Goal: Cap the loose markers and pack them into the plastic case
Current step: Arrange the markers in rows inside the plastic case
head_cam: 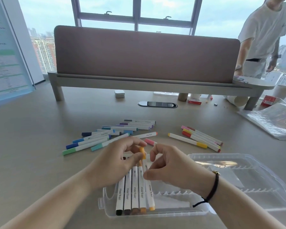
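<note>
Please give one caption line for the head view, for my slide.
Both hands, left and right, seat an orange marker into the clear plastic case.

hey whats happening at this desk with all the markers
A person is packing markers into a clear plastic case. Five markers already sit side by side at its left end. The left hand pinches an orange cap over the fifth one, and the right hand holds its barrel. Blue and purple markers and warm-coloured markers wait loose on the desk.

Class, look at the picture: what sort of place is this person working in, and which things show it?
Probably a high-rise office: a shared desk with a fabric divider screen, a cable port set in it, and big windows overlooking city towers.
</note>
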Motion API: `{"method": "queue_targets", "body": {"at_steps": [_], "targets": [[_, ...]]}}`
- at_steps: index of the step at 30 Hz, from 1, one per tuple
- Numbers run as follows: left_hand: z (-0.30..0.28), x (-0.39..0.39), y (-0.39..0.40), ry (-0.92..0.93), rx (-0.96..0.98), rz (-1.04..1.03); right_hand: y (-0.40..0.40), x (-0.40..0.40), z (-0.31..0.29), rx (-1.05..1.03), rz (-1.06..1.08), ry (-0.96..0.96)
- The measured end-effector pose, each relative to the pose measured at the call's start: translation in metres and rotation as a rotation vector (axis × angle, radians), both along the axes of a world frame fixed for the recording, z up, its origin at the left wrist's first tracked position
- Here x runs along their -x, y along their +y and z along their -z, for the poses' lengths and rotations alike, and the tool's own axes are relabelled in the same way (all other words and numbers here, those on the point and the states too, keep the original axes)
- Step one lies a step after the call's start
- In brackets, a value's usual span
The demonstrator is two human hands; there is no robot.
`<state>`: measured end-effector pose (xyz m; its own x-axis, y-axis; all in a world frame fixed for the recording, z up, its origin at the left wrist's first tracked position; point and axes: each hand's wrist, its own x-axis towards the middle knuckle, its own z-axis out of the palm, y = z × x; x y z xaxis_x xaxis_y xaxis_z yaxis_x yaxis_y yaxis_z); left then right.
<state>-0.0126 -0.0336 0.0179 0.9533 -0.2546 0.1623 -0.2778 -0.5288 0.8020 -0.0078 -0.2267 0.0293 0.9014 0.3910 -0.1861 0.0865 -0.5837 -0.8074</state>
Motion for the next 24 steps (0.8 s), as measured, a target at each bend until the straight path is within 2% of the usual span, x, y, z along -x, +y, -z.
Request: {"method": "queue_targets", "body": {"at_steps": [5,8,14,24], "targets": [[0.008,-0.001,0.002,-0.065,-0.347,-0.031,-0.001,-0.002,0.001,0.080,0.010,-0.034],[0.008,-0.002,0.002,-0.045,-0.443,-0.048,-0.003,-0.002,0.000,0.145,-0.024,-0.075],[0.011,-0.004,0.003,-0.007,-0.518,-0.063,-0.005,-0.001,-0.004,0.166,-0.068,-0.079],[0.015,-0.008,0.005,-0.033,-0.527,-0.035,-0.008,-0.001,-0.003,0.364,-0.038,-0.008]]}}
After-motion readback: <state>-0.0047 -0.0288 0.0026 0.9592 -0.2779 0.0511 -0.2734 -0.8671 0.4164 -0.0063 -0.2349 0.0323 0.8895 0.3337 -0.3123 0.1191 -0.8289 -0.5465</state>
